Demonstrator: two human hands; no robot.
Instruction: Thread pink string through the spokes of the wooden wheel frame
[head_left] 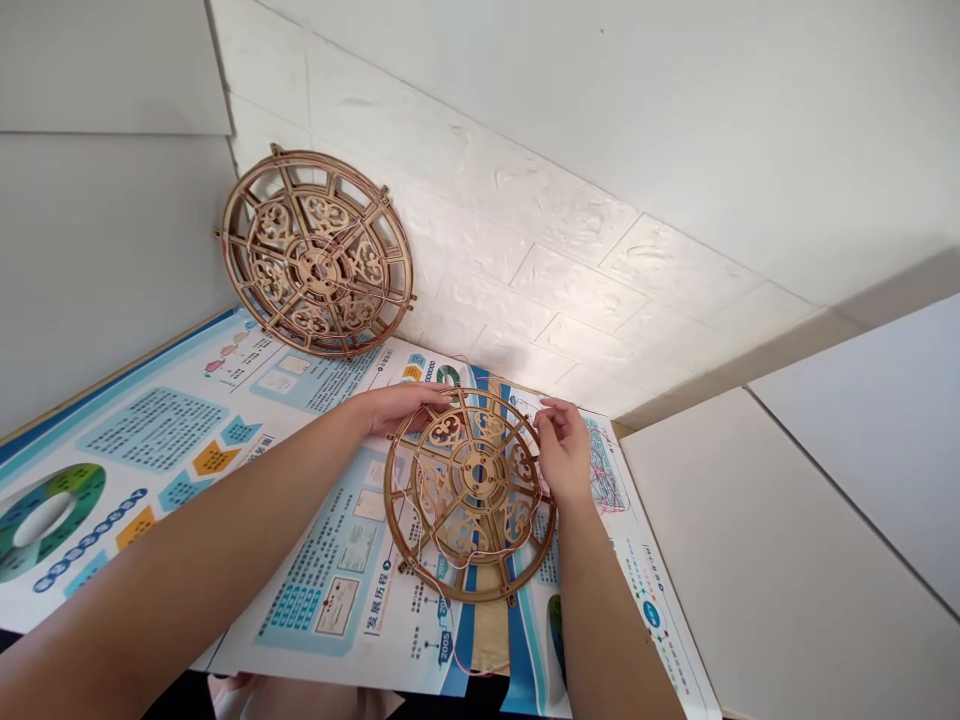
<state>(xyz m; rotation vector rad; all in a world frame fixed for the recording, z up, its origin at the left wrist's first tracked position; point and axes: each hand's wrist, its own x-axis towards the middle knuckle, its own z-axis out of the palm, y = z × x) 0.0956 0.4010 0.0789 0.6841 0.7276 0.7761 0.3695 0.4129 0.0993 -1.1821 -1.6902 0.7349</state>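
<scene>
A round openwork wooden wheel (pixel 480 474), with scroll-shaped inserts and thin red and white wires strung over it, is between my hands above the printed sheets. My left hand (pixel 409 407) grips its upper left rim, fingers closed round the edge. At the upper right rim is my right hand (pixel 562 445), its thumb and fingertips pinched together; anything between them is too small to make out. One wire hangs down from the wheel's lower edge.
A larger stack of similar wooden wheels (pixel 319 262) leans on the white brick-patterned wall (pixel 487 190) at the back left. Printed posters (pixel 165 430) cover the table. Loose red wire (pixel 609 480) lies right of my right hand. White panels (pixel 750 520) stand at the right.
</scene>
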